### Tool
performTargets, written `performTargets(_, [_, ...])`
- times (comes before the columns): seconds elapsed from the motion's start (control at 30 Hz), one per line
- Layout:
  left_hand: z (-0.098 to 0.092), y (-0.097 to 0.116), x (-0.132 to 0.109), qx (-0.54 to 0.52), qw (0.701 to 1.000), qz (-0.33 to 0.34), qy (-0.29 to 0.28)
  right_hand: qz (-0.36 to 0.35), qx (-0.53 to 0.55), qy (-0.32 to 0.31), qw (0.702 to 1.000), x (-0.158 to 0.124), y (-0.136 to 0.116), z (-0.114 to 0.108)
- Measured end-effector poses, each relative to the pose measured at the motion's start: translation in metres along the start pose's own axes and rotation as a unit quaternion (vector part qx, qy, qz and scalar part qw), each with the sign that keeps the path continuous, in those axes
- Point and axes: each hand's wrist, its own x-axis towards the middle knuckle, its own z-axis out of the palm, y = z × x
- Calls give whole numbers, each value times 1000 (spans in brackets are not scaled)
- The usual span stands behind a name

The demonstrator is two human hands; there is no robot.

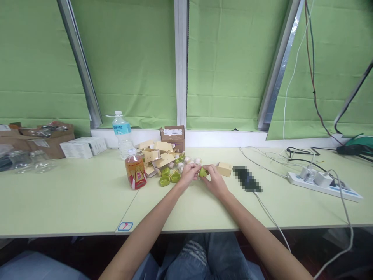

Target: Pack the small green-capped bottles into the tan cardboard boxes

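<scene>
Pale desk (175, 210) | cartons (165, 160), drink bottle (136, 171) leftward | right grip (215, 181) holds green piece (203, 172), box (224, 169) beside | left grip (189, 173) unclear

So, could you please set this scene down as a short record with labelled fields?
Left hand: fingertips pinched together beside a small green piece; whether they grip anything is unclear
Right hand: fingers closed on that green piece
Left of hands: green cups, opened beige cartons, bottle with orange-red label, larger clear bottle with blue label
Right of hands: small beige box, blurred dark object, white power strip
Backdrop: green blinds
</scene>
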Motion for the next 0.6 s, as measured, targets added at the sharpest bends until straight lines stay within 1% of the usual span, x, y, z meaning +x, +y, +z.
performTargets(0.1, [1,0,-1,-4,1000,-6,6,2,-2,2,1000,0,1,0])
performTargets(0.23, [5,-3,-2,-8,999,-7,35,9,-18,-4,1000,-1,2,0])
performTargets(0.4, [10,-11,0,-10,997,8,73,12,-32,-16,999,-2,3,1])
performTargets(0.6, [16,-21,5,-14,993,27,114,-1,-28,4,1000,-3,4,2])
